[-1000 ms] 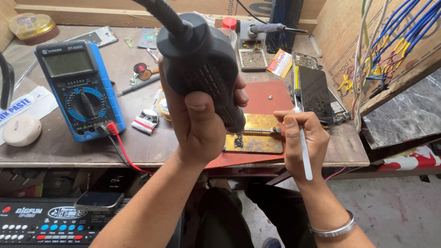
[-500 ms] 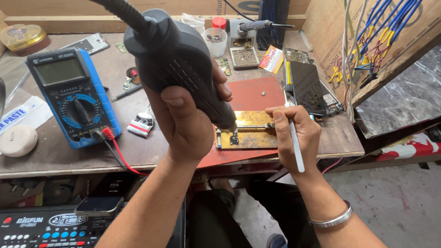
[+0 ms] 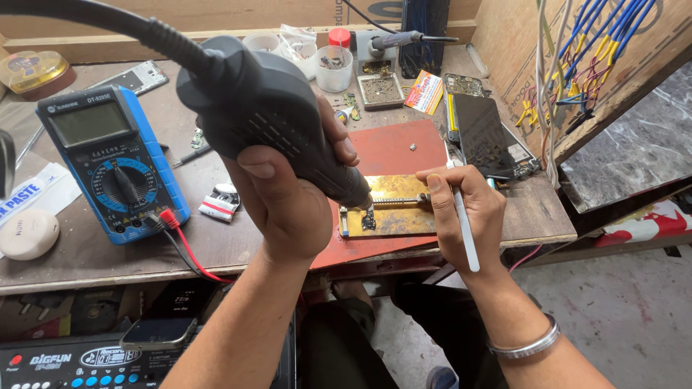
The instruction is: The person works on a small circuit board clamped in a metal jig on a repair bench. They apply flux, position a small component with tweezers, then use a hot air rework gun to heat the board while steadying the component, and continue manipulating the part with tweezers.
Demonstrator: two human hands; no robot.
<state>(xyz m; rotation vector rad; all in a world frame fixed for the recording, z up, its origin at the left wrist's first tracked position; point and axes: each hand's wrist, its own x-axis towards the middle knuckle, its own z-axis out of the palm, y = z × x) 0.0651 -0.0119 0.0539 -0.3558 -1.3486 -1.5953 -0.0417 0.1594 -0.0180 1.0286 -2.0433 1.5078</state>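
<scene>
Gripping hot-air gun (image 3: 274, 122), left hand (image 3: 288, 202) over cluttered wooden bench (image 3: 94, 256) (plywood-walled).

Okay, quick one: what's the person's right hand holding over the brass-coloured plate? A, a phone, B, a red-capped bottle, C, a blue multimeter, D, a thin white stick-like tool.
D: the right hand grips a thin white stick-like tool at the edge of the brass-coloured plate, while the left hand holds a black corded handpiece.
</scene>
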